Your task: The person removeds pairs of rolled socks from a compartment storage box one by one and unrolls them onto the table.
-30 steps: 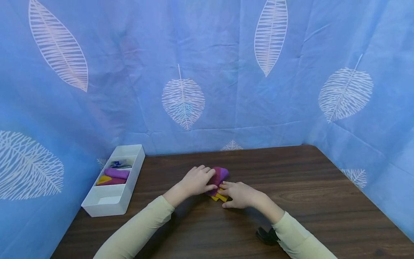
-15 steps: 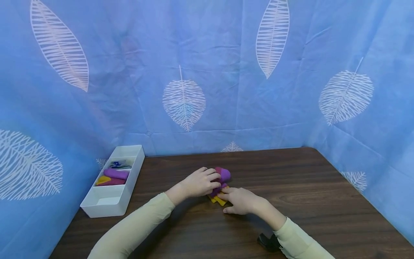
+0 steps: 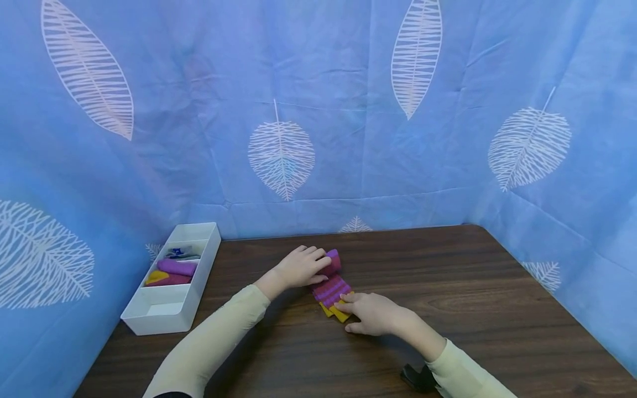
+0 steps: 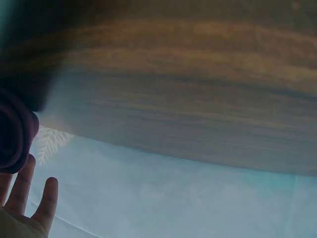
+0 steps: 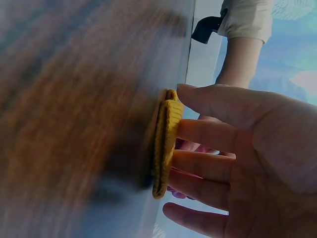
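Observation:
A pair of striped purple and maroon socks [image 3: 332, 288] with yellow cuffs lies on the wooden table, its far end rolled up. My left hand [image 3: 297, 269] holds the rolled end [image 3: 332, 264], fingers over it and thumb on the near side. In the left wrist view the dark roll [image 4: 16, 131] shows its coiled layers beside the fingertips. My right hand [image 3: 375, 313] rests with fairly straight fingers on the yellow cuffs. Seen from the right wrist, the layered yellow cuffs [image 5: 167, 144] lie under the fingers, and the little finger is off to the side.
A white divided box [image 3: 166, 309] stands at the left, holding a purple roll [image 3: 177, 267], a maroon and yellow roll [image 3: 166, 278] and a small bluish item [image 3: 181, 252]. A black object [image 3: 418, 378] is at the right sleeve. Blue leaf-patterned cloth [image 3: 323, 138] hangs behind the table.
The left hand has moved slightly away and left with the rolled end. More flat striped fabric now shows between the roll and the cuffs. The right hand has slid slightly nearer me.

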The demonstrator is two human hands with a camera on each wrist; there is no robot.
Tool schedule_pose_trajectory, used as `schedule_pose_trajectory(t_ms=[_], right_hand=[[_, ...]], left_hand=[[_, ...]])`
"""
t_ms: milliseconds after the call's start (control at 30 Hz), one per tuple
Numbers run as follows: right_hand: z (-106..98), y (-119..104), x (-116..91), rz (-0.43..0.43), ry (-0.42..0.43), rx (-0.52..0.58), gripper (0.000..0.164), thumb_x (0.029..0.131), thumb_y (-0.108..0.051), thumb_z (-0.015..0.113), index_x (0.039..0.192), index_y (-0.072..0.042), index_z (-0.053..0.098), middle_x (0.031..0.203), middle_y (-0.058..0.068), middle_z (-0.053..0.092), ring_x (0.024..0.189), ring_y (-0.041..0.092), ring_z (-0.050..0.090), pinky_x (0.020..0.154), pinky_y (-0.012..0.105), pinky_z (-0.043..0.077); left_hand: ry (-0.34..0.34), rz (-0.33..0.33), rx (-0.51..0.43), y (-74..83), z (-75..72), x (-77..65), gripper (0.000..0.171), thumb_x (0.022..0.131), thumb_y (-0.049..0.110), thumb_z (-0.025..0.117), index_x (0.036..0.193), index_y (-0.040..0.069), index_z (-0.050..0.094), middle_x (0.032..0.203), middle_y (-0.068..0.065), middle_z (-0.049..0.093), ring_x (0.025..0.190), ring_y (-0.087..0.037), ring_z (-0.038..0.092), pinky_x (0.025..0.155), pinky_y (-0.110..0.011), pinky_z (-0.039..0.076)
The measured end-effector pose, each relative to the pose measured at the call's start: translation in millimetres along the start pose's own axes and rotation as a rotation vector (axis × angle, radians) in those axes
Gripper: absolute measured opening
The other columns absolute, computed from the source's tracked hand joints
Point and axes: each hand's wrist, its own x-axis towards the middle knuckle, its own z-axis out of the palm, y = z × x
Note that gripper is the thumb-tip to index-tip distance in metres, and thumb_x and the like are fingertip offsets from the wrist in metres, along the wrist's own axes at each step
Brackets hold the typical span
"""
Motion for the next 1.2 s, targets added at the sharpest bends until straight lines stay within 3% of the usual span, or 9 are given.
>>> schedule_pose_trajectory(t_ms=[167,267,533,733,900,1200], right_hand=[[3,0,-3,-0.001,0.01,-0.006,0.051,0.094,-0.039,0.063,0.14,-0.02,0.055,0.149,0.008,0.048,0.131,0.029,0.053,0.1,0.046,0.049],[3,0,-4,-0.002,0.018,-0.014,0.051,0.094,-0.039,0.063,0.14,-0.02,0.055,0.149,0.008,0.049,0.131,0.029,0.053,0.1,0.047,0.048],[1,-2,-8,-0.006,0.025,-0.012,0.049,0.094,-0.037,0.063,0.139,-0.019,0.056,0.146,0.01,0.051,0.129,0.029,0.054,0.1,0.048,0.049],[2,-2,-11,-0.013,0.022,-0.01,0.048,0.094,-0.037,0.063,0.138,-0.019,0.056,0.146,0.009,0.051,0.132,0.028,0.052,0.101,0.05,0.047],[3,-2,-13,-0.018,0.03,-0.023,0.048,0.094,-0.037,0.063,0.138,-0.02,0.057,0.146,0.009,0.052,0.131,0.027,0.053,0.1,0.046,0.049],[5,0,-16,-0.024,0.034,-0.026,0.048,0.094,-0.037,0.063,0.138,-0.02,0.057,0.147,0.007,0.051,0.132,0.027,0.052,0.101,0.048,0.047]], left_hand=[[0.033,0.001,0.025,-2.8,1.8,0.8,0.03,0.09,0.04,0.068,0.109,0.02,0.056,0.113,0.001,0.061,0.1,-0.015,0.061,0.081,-0.033,0.054],[0.019,-0.004,0.03,-2.9,1.6,1.8,0.024,0.092,0.033,0.068,0.11,0.022,0.058,0.115,0.001,0.06,0.103,-0.016,0.06,0.083,-0.033,0.054],[-0.161,-0.084,0.056,-5.6,2.7,3.6,0.022,0.096,0.016,0.059,0.112,0.028,0.069,0.12,0.004,0.06,0.111,-0.018,0.056,0.087,-0.035,0.053],[-0.14,-0.182,-0.063,-13.6,8.7,-1.0,0.013,0.095,0.023,0.061,0.098,0.021,0.074,0.108,0.003,0.065,0.1,-0.017,0.061,0.078,-0.031,0.055],[-0.136,-0.179,-0.107,-20.7,10.1,-3.5,0.011,0.092,0.03,0.066,0.095,0.02,0.069,0.108,0.002,0.063,0.097,-0.017,0.06,0.071,-0.032,0.054],[-0.175,-0.176,-0.131,-30.6,10.2,-7.7,0.012,0.091,0.028,0.069,0.099,0.02,0.063,0.12,-0.001,0.06,0.104,-0.021,0.059,0.076,-0.036,0.052]])
